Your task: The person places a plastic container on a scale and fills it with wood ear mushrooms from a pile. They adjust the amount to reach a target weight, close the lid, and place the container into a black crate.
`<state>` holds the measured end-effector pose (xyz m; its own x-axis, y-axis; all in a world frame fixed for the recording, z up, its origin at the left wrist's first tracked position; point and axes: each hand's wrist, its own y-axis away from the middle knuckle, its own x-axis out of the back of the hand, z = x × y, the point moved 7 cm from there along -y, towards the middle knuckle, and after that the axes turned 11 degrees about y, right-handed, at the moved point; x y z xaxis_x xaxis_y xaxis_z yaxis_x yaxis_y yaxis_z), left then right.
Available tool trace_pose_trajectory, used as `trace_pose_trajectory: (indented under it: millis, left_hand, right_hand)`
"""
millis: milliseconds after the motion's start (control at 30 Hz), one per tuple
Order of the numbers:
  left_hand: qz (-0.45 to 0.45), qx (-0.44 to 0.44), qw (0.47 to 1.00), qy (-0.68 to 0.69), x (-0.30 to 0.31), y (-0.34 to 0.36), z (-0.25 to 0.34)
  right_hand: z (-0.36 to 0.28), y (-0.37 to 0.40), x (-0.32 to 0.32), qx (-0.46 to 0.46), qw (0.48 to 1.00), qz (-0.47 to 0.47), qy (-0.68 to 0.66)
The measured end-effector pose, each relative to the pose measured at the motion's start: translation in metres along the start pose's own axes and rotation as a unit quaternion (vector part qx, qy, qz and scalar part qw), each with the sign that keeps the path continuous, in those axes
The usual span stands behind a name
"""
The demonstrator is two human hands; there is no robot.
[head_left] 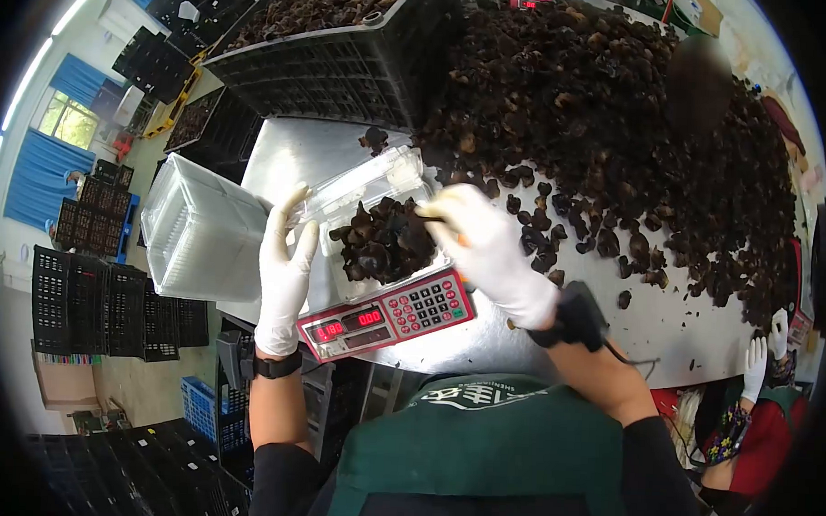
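A clear plastic clamshell box sits open on a red digital scale, its lid tilted up on the far side. Dark wood ear mushrooms are heaped inside, and the scale's left display glows about 0.180. My left hand, in a white glove, is at the box's left edge with thumb and fingers apart. Over the right side of the heap, my gloved right hand has its fingertips together at a dark mushroom piece; the fingers partly hide it.
Loose wood ears cover much of the metal table. Nested clear boxes stand left of my left hand. A black crate of mushrooms is at the back. Another person's gloved hand shows at far right.
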<state>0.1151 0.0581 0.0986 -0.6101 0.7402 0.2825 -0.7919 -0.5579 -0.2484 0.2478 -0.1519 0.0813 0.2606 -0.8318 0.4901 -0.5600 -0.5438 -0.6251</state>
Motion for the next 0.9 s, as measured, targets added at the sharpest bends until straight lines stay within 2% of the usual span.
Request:
trace_pose_trajectory:
  millis: [67, 100, 200, 233, 267, 333, 433, 467, 500, 533, 567, 600, 633, 667, 700, 733, 767, 800, 833, 867, 900]
  left_hand:
    - [-0.002, -0.01, 1.0, -0.003, -0.003, 0.002, 0.003]
    - [0.002, -0.01, 1.0, -0.004, -0.002, 0.003, 0.003]
    - [-0.01, -0.025, 0.999, -0.028, 0.004, 0.009, 0.003]
    - [-0.011, -0.036, 0.999, -0.035, 0.004, 0.011, 0.003]
    - [-0.021, -0.039, 0.998, -0.039, 0.004, 0.015, 0.003]
    - [-0.045, -0.043, 0.997, -0.048, 0.003, 0.027, 0.002]
    - [-0.053, -0.05, 0.994, -0.083, 0.0, 0.047, -0.007]
    - [-0.063, -0.047, 0.992, -0.097, -0.002, 0.055, -0.014]
    - [-0.055, -0.046, 0.986, -0.15, -0.003, 0.063, -0.026]
    - [-0.06, -0.088, 0.968, -0.228, -0.008, 0.068, -0.024]
    - [-0.024, -0.059, 0.979, -0.194, -0.007, 0.071, -0.033]
    - [0.011, -0.031, 0.987, -0.158, -0.005, 0.074, -0.041]
    - [0.025, 0.063, 0.995, -0.077, -0.001, 0.078, -0.055]
    - [-0.014, 0.098, 0.988, -0.115, 0.007, 0.078, -0.067]
    - [-0.022, 0.141, 0.988, -0.063, 0.002, 0.078, -0.062]
    - [-0.044, 0.213, 0.969, 0.115, -0.001, 0.084, -0.077]
    - [-0.011, 0.239, 0.962, 0.131, -0.008, 0.082, -0.07]
    - [-0.022, 0.236, 0.958, 0.163, -0.008, 0.079, -0.073]
    - [-0.027, 0.243, 0.952, 0.182, -0.009, 0.077, -0.077]
    - [-0.027, 0.233, 0.954, 0.189, -0.01, 0.075, -0.081]
    - [-0.064, 0.038, 0.995, 0.06, -0.018, 0.068, -0.042]
  right_hand:
    - [-0.014, -0.012, -0.037, 0.087, 0.995, -0.018, 0.042]
    - [-0.013, -0.011, -0.054, 0.079, 0.992, -0.063, 0.081]
    - [-0.02, -0.001, -0.021, 0.091, 0.994, -0.031, 0.053]
    - [-0.011, 0.006, -0.007, 0.089, 0.995, 0.017, 0.052]
    - [0.007, 0.016, 0.002, 0.035, 0.998, 0.04, 0.031]
    - [0.046, 0.045, 0.007, -0.16, 0.987, -0.033, -0.001]
    - [0.076, 0.077, -0.006, -0.312, 0.927, -0.124, -0.168]
    - [0.071, 0.079, -0.012, -0.335, 0.907, -0.163, -0.199]
    - [0.063, 0.076, -0.018, -0.357, 0.884, -0.197, -0.229]
    - [0.057, 0.073, -0.024, -0.376, 0.861, -0.227, -0.257]
    - [0.059, 0.076, -0.041, -0.357, 0.855, -0.242, -0.287]
    - [0.061, 0.08, -0.053, -0.351, 0.864, -0.256, -0.255]
    - [0.06, 0.082, -0.062, -0.386, 0.821, -0.261, -0.329]
    - [0.063, 0.087, -0.072, -0.387, 0.796, -0.26, -0.385]
    - [0.074, 0.097, -0.096, -0.373, 0.74, -0.241, -0.506]
    - [0.078, 0.099, -0.107, -0.373, 0.715, -0.234, -0.543]
    - [0.077, 0.093, -0.101, -0.397, 0.734, -0.247, -0.492]
    - [0.088, 0.098, -0.12, -0.329, 0.746, -0.185, -0.549]
    - [0.063, 0.081, -0.076, -0.352, 0.795, -0.237, -0.434]
    - [0.066, 0.082, -0.078, -0.358, 0.786, -0.219, -0.455]
    - [0.065, 0.076, -0.07, -0.366, 0.812, -0.21, -0.404]
